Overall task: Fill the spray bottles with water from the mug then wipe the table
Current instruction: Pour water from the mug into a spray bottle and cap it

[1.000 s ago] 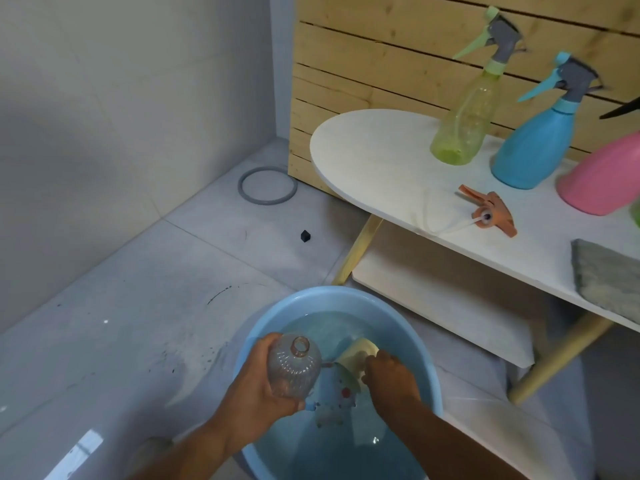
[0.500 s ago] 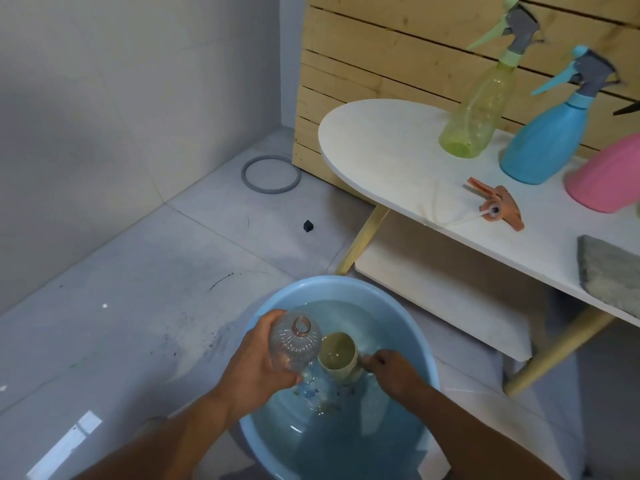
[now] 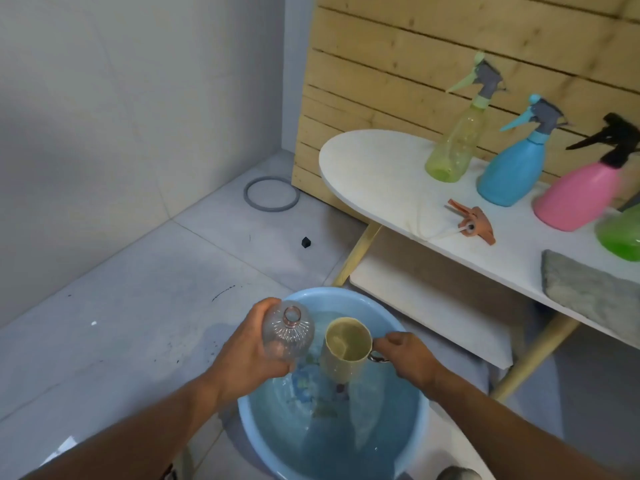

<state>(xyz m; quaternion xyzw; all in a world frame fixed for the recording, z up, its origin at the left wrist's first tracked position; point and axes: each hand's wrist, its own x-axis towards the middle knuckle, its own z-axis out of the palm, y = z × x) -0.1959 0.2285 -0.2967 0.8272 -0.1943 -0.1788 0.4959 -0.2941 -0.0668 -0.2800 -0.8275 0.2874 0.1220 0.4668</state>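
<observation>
Your right hand (image 3: 405,355) has lifted the mug (image 3: 346,348) out of the basin (image 3: 398,445) at lower centre, gripping its handle, beside the open bottle (image 3: 287,336) your left hand (image 3: 249,355) holds, so pouring comes next.

Two bare forearms, no sleeves, no gloves

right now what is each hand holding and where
Left hand grips the clear plastic bottle round its body; right hand holds the cream mug by its handle.
</observation>
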